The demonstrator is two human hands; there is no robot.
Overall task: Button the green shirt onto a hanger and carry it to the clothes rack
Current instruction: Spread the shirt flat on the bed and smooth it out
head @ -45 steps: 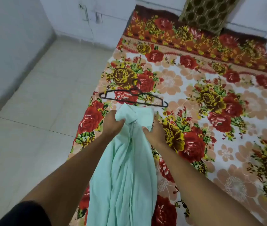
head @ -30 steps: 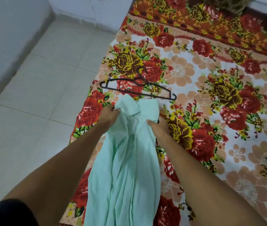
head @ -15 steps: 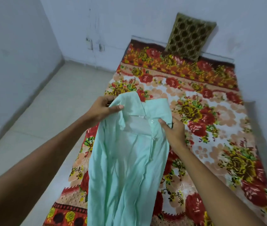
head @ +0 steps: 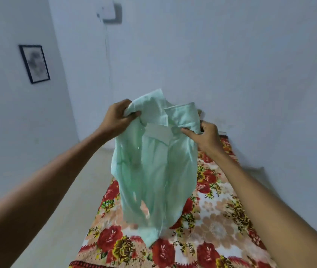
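The green shirt (head: 153,167) is suspended in the air at the centre of the view, above the near part of the floral bedsheet (head: 217,225), with its collar at the top and its body hanging down in loose folds. The collar is spread open toward the viewer, exposing a white label just below it. The lower hem hangs just above the sheet; contact with the sheet cannot be confirmed. The left hand (head: 116,118) is clenched on the left side of the collar, with fabric bunched between thumb and fingers. The right hand (head: 206,137) grasps the right side of the collar and front edge, thumb pressed on the cloth near the label. Both bare forearms extend from the near corners toward the shirt. The bedsheet, printed with red and yellow flowers, covers the lower right area; pale floor (head: 72,200) lies to its left. White walls fill the far field. A dark-framed picture (head: 34,63) hangs on the left wall, and a grey wall fixture (head: 112,13) sits high at far centre.
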